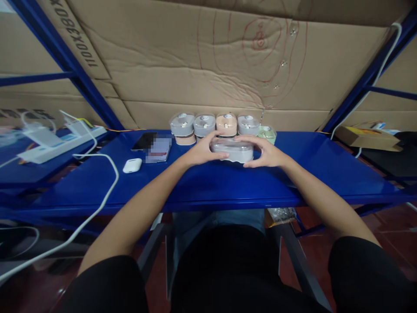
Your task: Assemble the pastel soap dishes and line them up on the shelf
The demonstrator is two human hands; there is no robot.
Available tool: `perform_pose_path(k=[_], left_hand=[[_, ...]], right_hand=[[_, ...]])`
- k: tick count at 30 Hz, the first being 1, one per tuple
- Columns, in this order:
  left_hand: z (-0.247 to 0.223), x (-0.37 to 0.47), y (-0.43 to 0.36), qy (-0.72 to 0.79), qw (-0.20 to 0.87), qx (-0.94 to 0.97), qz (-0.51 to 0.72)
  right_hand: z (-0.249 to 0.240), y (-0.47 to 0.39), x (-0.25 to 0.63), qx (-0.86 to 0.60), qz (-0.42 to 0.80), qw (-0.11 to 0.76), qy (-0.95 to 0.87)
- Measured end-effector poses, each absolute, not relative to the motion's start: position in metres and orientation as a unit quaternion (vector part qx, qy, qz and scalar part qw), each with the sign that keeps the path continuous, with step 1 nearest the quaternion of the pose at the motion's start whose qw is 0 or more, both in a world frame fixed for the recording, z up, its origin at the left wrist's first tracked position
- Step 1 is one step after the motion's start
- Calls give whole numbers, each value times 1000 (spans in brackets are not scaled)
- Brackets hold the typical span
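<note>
Between left hand (203, 152) and right hand (265, 153) | grey case (232, 151) | gripped at both ends

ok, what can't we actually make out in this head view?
- Clear-lidded case: its ends are covered by the left hand and right hand.
- Row of cases behind: contents too small; lower stacked ones mostly hidden.
- Flat item beside the phone: blurred out.
- Power strip: smeared at the left edge.

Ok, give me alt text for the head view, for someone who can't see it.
Both hands, left hand and right hand, grip a clear plastic case from either side on a blue shelf. Behind it stands a row of small cases; a white earbud case lies to the left.
</note>
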State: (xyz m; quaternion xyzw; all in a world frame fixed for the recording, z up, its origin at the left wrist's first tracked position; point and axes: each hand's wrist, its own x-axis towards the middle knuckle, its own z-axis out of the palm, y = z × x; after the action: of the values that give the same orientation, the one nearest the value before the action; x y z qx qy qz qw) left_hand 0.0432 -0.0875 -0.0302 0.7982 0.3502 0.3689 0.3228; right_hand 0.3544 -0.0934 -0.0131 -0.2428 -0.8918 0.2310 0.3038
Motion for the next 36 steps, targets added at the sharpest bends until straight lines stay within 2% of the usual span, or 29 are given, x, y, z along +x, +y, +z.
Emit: perform_pose_path(k=[3, 9, 18, 20, 24, 31, 36], left_hand=[[-31, 45, -91, 356, 307, 818, 333], [-53, 70, -99, 362, 196, 848, 335], [-51, 63, -101, 328, 207, 877, 284], [-45, 59, -104, 338, 183, 891, 244], [-37, 60, -110, 340, 146, 914, 169], [-36, 59, -105, 319, 185, 907, 201], [-23, 33, -89, 371, 143, 878, 267]], right_hand=[[-19, -91, 356, -231, 246, 263, -904], [-38, -86, 350, -280, 198, 240, -908], [-10, -86, 377, -332, 181, 242, -893], [-2, -82, 396, -387, 184, 218, -877], [7, -76, 421, -500, 170, 111, -842], [1, -66, 425, -512, 172, 61, -839], [-3, -65, 426, -526, 153, 59, -835]])
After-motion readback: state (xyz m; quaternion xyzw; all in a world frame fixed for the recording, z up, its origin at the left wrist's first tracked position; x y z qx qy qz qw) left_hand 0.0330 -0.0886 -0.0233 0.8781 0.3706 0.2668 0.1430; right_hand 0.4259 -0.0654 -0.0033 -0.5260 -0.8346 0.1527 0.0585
